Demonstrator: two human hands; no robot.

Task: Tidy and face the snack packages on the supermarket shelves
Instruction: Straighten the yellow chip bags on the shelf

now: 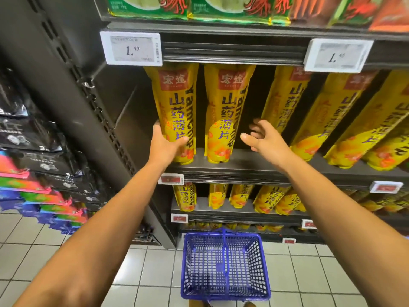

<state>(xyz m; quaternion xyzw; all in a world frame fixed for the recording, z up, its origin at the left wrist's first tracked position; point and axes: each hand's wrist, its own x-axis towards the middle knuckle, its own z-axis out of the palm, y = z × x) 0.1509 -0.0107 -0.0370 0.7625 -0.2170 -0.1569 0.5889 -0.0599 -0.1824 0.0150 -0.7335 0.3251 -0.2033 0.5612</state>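
Tall yellow yam chip packages stand in a row on the middle shelf (254,165). My left hand (164,145) grips the lower part of the leftmost package (177,103), thumb across its front and fingers round its left side. A second package (228,111) stands upright just to its right. My right hand (263,138) hovers with spread fingers in the dark gap between that second package and a leaning third package (283,100), holding nothing. Further packages (345,120) lean to the right.
A blue wire basket (223,264) sits empty on the tiled floor below. Lower shelves hold more yellow packages (241,196). Green and orange packs (221,7) fill the shelf above. Price tags (131,48) hang on the shelf edge. Dark and colourful bags (33,165) line the left rack.
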